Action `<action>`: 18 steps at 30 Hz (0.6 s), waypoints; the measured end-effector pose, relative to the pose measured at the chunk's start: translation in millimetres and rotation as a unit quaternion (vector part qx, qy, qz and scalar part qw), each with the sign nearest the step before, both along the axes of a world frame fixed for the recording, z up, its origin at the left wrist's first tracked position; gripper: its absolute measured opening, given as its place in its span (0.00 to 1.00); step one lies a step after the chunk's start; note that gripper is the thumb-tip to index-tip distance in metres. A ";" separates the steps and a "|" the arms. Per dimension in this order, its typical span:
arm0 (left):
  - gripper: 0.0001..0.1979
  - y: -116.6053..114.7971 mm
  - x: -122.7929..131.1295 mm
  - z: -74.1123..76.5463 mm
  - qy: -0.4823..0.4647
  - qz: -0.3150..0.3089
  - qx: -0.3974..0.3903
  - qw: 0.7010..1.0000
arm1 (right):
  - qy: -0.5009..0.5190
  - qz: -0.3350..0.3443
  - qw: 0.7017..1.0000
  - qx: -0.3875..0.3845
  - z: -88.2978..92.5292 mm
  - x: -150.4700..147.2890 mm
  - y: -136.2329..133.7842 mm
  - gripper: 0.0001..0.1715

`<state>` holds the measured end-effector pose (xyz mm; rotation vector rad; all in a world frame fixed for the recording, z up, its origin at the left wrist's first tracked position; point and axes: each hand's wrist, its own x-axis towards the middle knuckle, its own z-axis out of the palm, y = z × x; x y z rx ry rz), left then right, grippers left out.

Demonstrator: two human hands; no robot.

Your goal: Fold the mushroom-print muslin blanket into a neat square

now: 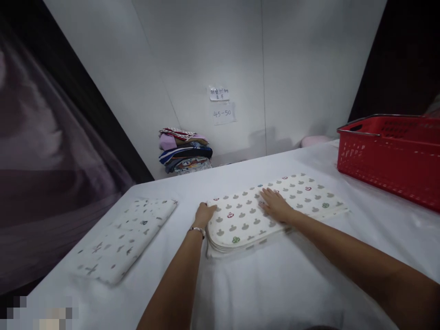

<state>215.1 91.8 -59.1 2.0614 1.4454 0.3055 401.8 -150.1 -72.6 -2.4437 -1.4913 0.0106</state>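
Note:
A folded white cloth with grey and coloured mushroom-like prints point(302, 197) lies across the middle of the white table point(275, 284). My right hand point(275, 204) rests flat on top of it, fingers stretched out. At the cloth's left end my left hand point(205, 214) is curled around the folded edge, with a bracelet on the wrist. A second folded white cloth with small dark prints point(127, 238) lies to the left, untouched.
A red plastic basket point(392, 158) stands at the right edge of the table. A stack of folded colourful cloths point(184, 151) sits at the back by the white wall, under two paper notes point(220, 103). A dark curtain hangs on the left.

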 end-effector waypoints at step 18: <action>0.13 -10.1 -24.1 5.3 -0.115 -0.013 -0.203 0.972 | 0.019 0.010 1.000 -0.011 -14.9 32.0 34.8 0.30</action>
